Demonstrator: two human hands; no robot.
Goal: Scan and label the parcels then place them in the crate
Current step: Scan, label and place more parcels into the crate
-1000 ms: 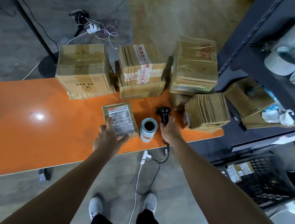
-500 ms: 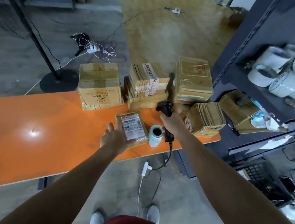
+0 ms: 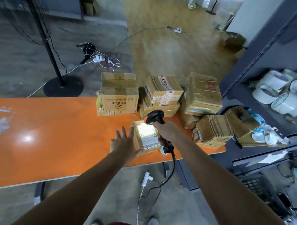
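Observation:
A small flat cardboard parcel [image 3: 143,138] with a white shipping label lies near the front edge of the orange table [image 3: 53,133]. My left hand [image 3: 124,144] rests against its left side with the fingers straight. My right hand [image 3: 167,129] grips a black handheld barcode scanner [image 3: 154,115], held just above the parcel and pointed down at it. A bright patch of light falls on the label. The label roll is mostly hidden behind the scanner handle and my right hand. A black crate [image 3: 255,184] stands on the floor at the lower right.
Several taped cardboard parcels [image 3: 119,92] are stacked along the table's far edge and right end. A dark metal shelf [image 3: 265,68] with tape rolls [image 3: 277,94] stands close on the right. The scanner cable [image 3: 167,177] hangs off the table. A fan stand [image 3: 62,86] and power strip lie beyond.
My right hand picked the scanner up from the table and brought it over the parcel; light now shines on the label. My left hand slid to the parcel's left side.

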